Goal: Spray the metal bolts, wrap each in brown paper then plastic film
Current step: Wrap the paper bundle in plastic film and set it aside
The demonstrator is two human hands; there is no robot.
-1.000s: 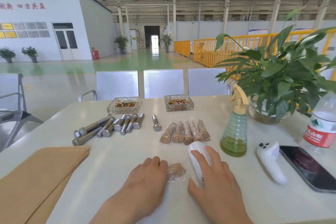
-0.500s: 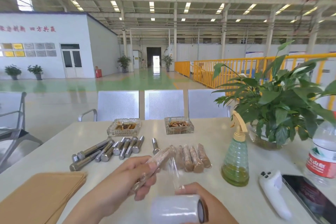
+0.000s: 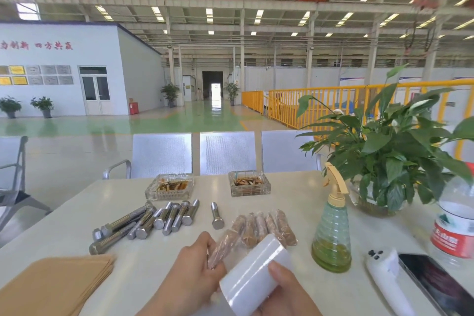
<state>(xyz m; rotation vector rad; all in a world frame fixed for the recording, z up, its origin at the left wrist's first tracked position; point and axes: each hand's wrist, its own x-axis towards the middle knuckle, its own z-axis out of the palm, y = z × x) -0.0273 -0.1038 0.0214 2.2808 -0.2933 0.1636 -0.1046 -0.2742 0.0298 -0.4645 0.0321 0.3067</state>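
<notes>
Near the front edge of the tabletop (image 3: 320,187), both hands work above the surface: the left hand (image 3: 195,272) has its grip curled round a paper-wrapped bolt (image 3: 221,247) already sheathed in clear film, holding it tilted up and away, while the right hand (image 3: 284,292) grips the white roll of plastic film (image 3: 252,277), thumb on top, just beside that bolt. This looks like the film-wrapping step for this bolt, probably close to its end; whether a strand of film joins roll and bolt cannot be told. Five finished bundles (image 3: 264,227) lie in a row just beyond the hands, and the bare bolts (image 3: 154,220) wait to the left, one of them apart from the heap. Next, I judge, the film needs tearing off and smoothing down, then the bundle goes beside the row. After that a bare bolt calls for the spray bottle (image 3: 332,238) at the right and a sheet from the brown paper stack (image 3: 53,287) at the left.
</notes>
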